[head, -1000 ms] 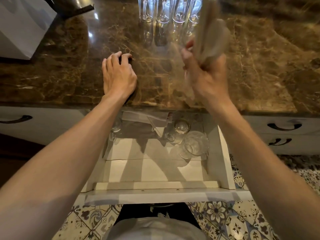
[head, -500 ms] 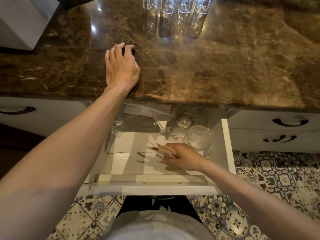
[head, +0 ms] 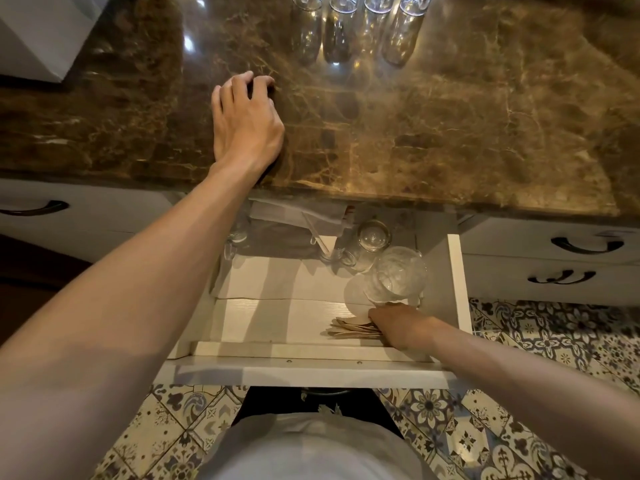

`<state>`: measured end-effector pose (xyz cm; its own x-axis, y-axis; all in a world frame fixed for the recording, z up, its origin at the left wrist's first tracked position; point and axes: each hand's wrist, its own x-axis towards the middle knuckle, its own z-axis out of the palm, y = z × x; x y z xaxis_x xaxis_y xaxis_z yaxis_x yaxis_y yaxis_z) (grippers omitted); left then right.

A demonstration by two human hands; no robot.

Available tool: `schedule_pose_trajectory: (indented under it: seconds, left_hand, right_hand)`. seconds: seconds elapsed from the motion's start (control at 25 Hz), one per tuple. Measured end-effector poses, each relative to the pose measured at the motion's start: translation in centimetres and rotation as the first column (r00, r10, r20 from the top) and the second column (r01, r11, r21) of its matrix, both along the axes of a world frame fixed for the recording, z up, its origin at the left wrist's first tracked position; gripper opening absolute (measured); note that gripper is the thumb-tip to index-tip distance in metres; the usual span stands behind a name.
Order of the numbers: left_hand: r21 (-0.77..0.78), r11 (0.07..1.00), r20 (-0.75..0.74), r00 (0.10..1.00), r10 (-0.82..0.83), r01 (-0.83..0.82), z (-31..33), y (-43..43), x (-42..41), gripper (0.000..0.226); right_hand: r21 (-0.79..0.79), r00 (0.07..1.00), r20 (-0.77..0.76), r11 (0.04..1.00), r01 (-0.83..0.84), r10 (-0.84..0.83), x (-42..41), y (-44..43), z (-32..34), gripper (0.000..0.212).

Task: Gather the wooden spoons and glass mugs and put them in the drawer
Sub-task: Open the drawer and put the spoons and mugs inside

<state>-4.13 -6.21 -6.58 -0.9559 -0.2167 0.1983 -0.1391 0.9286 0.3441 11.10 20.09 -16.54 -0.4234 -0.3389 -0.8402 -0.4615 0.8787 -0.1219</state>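
Left hand (head: 246, 123) lay flat on marble counter (head: 450, 133), grip empty | right hand (head: 398, 323) in open drawer (head: 459, 278), grip closed around wooden spoons (head: 351, 328) on drawer floor | glass mugs (head: 394, 275) just behind.

Glossy brown marble countertop (head: 450, 126); clear glass mugs (head: 394, 275); matt pale wooden spoons (head: 353, 329); white-painted, wood-grained drawer (head: 277, 317); glazed patterned floor tiles (head: 519, 420).

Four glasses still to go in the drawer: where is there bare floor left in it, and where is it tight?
Free: the drawer floor's left and middle, from the left wall to the wooden spoons. Crowded: the right side, where a glass mug lies just above the right hand, and the back, with jars and papers.
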Motion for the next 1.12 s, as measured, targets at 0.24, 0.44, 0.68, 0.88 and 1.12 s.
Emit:
schedule_pose_trajectory:
  seconds: [0.24,0.44,0.68,0.88,1.12]
  left_hand:
    - [-0.004,1.0,-0.015,1.0,-0.006,0.006,0.0,0.0,0.0,0.041]
    - [0.016,1.0,-0.018,1.0,-0.008,0.008,0.1,0.1,0.1,0.04]
    - [0.043,0.999,-0.033,0.999,-0.008,0.009,0.1,0.2,0.2,0.04]
    - [0.088,0.996,-0.032,0.999,-0.02,0.022,0.3,0.1,0.3,0.04]
    - [0.351,0.936,0.062,0.997,-0.046,0.021,1.9,-0.8,-1.6,0.04]
  right_hand:
    - [-0.018,0.991,0.104,0.996,-0.086,0.087,-1.1,1.2,1.0,0.041]
    - [-0.001,0.98,0.19,0.998,-0.064,0.063,-1.0,2.3,1.7,0.052]
    - [-0.026,0.986,0.118,0.993,0.119,-0.115,-0.1,1.6,4.3,0.035]
    - [-0.014,0.965,0.259,0.999,0.049,-0.044,-2.8,-0.6,11.2,0.043]
    - [-0.534,0.825,0.306,0.631,0.562,-0.476,-9.8,-3.7,19.6,0.026]
